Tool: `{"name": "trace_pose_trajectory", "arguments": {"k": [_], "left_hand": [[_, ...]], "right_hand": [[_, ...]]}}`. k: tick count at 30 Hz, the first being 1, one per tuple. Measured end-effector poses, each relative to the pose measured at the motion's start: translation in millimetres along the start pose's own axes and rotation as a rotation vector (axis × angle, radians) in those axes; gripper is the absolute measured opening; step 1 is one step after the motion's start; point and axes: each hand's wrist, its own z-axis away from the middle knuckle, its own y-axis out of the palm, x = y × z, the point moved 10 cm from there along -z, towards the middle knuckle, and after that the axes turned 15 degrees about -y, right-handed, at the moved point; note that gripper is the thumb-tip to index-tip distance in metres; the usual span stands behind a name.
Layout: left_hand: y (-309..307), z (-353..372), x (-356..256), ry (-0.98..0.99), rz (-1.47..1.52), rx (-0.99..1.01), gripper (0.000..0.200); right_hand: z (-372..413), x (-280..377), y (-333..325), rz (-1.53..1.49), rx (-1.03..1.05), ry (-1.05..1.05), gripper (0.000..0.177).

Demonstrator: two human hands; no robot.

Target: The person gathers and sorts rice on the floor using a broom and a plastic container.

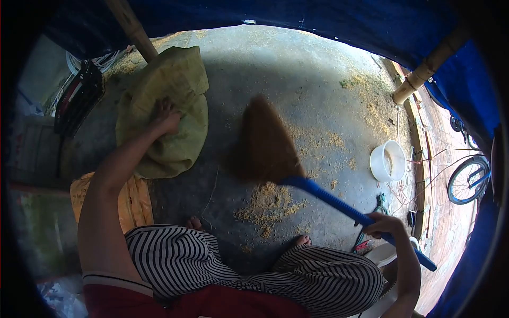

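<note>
A broom (268, 146) with brown bristles and a blue handle is raised over the floor, its head smeared by motion. My right hand (383, 225) is closed around the handle near its lower right end. A yellow-green sack (188, 143), full and bulging, stands to the left. On its side rests my left hand (167, 117), fingers somewhat apart and touching the cloth. Yellow grains (270, 204) lie in a loose heap on the grey floor below the broom head, with more scattered beyond it.
A white plastic tub (388, 161) stands at the right, near a bamboo post (424, 79). Beside my left leg lies an orange-yellow sack (140, 199). A dark crate (79, 98) is at the far left. Outside on the right is a bicycle wheel (456, 180).
</note>
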Motion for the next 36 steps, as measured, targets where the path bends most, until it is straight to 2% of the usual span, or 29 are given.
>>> {"name": "trace_pose_trajectory", "arguments": {"k": [1, 3, 7, 9, 11, 13, 14, 18, 21, 23, 26, 27, 29, 33, 36], "left_hand": [[-4.9, 1.0, -6.5, 0.044, 0.039, -0.019, 0.059], [-13.1, 0.9, -15.0, 0.084, 0.08, -0.036, 0.059], [-30.2, 2.9, -30.3, 0.131, 0.068, -0.09, 0.058], [-32.0, 1.4, -33.4, 0.124, 0.063, -0.09, 0.058], [-26.9, -0.9, -36.3, 0.115, 0.037, -0.09, 0.057], [-27.7, 4.8, -40.0, 0.124, 0.014, -0.097, 0.056], [-28.1, 7.2, -41.4, 0.127, -0.007, -0.1, 0.055], [-36.8, 13.2, -45.3, 0.135, 0.007, -0.062, 0.054], [-39.7, 18.2, -47.8, 0.144, 0.03, -0.095, 0.052], [-46.1, 22.2, -50.0, 0.164, 0.048, -0.125, 0.052], [-50.1, 27.4, -52.6, 0.175, 0.033, -0.103, 0.053], [-48.4, 26.8, -53.6, 0.176, 0.033, -0.104, 0.053], [-50.7, 26.6, -53.9, 0.183, 0.05, -0.164, 0.054], [-49.9, 23.9, -56.3, 0.19, 0.077, -0.181, 0.054], [-50.5, 25.1, -56.5, 0.178, 0.097, -0.184, 0.054]], "right_hand": [[3.1, 15.3, -3.1, -0.031, -0.016, -0.061, 0.033], [14.0, 36.2, -10.2, -0.054, -0.08, -0.032, 0.034], [34.5, 54.7, -12.3, -0.018, -0.056, -0.016, 0.035], [43.7, 55.4, 3.4, 0.076, 0.113, 0.029, 0.032], [45.2, 38.1, -1.0, 0.138, 0.143, 0.057, 0.031], [52.3, 17.8, 7.5, 0.355, 0.349, 0.185, 0.037], [53.2, 15.4, 10.5, 0.359, 0.394, 0.167, 0.035], [56.3, -12.2, -24.1, 0.484, 0.407, 0.234, 0.036], [62.8, 3.3, -85.3, 0.672, 0.13, 0.257, 0.049], [69.3, 13.3, -107.2, 0.577, 0.022, 0.27, 0.052], [74.1, 66.5, -112.7, 0.628, -0.138, 0.201, 0.047], [74.9, 76.1, -107.5, 0.48, -0.137, 0.137, 0.043], [74.2, 89.5, -106.0, 0.399, -0.198, 0.068, 0.04], [71.4, 107.3, -99.6, 0.446, -0.3, 0.007, 0.039], [44.2, 103.5, -57.9, 0.34, -0.085, -0.033, 0.038]]}}
